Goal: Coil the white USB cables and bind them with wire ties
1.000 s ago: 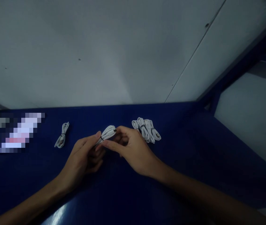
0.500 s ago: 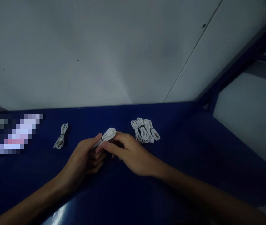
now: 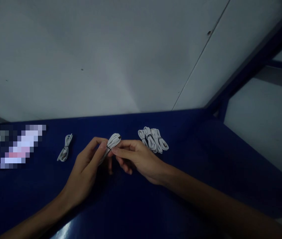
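White at the fingertips: clamped by left hand [image 3: 86, 167] and right hand [image 3: 144, 160] around a tied USB cable [image 3: 114, 140], over the blue tabletop [image 3: 121, 205], between a lone cable coil [image 3: 65, 148] and clustered cable coils [image 3: 152, 138].

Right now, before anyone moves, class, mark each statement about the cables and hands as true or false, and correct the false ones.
1. The left hand and right hand both touch the same white cable bundle. True.
2. The lone coiled cable is tied with a bright red band. False: its band is dark.
3. The lone coiled cable lies on the blue table, left of both hands. True.
4. The cluster of cables lies left of the lone coiled cable. False: it lies to its right.
5. The cluster of cables is held in the left hand. False: it rests on the blue table.
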### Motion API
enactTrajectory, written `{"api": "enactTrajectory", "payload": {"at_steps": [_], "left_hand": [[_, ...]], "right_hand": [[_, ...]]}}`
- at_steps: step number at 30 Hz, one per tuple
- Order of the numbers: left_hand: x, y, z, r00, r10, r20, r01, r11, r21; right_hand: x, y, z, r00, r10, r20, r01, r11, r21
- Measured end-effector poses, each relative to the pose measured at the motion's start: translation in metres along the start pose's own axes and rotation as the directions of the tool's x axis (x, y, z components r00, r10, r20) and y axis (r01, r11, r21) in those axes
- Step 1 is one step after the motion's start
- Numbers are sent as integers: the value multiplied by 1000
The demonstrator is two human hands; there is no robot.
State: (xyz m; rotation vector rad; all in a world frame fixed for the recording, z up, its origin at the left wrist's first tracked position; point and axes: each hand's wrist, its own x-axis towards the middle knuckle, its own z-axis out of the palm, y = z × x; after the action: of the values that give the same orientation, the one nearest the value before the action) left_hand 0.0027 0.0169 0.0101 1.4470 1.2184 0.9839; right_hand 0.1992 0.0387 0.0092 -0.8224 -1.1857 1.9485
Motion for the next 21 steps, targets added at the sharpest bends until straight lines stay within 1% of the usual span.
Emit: {"api": "enactTrajectory", "payload": {"at_steps": [2,3,4,6,8,10,13,16,19,21], "left_hand": [[1,3,-2,997,76,-13,-74,993,96],[2,5,-4,995,95,-17,-92,987,134],[2,5,-5,995,99,-21,-94,983,160],[4,6,-7,997,76,-31,-70,984,165],[5,5,-9,998,28,-50,-22,992,123],[6,4,-9,997,-22,-76,27,997,68],[9,3,-9,991,-70,-116,68,998,-16],[10,4,-9,990,-68,-125,61,996,-61],[9,8,-8,994,-67,-87,58,993,-105],[8,9,-7,993,-104,-61,93,984,-155]], "right_hand": [[0,0,-1,1000,3,-13,-3,1000,-30],[1,0,-1,1000,-2,-27,1,999,-51],[1,1,-2,999,-16,-41,13,997,-78],[0,3,-1,994,-85,-69,73,984,-160],[-1,5,0,977,-186,-100,153,950,-272],[-2,6,2,952,-281,-123,215,897,-387],[-5,5,6,919,-379,-106,266,796,-543],[-8,3,8,894,-442,-65,298,698,-651],[-8,3,8,883,-469,-20,321,633,-704],[-8,5,8,869,-494,19,349,586,-731]]}}
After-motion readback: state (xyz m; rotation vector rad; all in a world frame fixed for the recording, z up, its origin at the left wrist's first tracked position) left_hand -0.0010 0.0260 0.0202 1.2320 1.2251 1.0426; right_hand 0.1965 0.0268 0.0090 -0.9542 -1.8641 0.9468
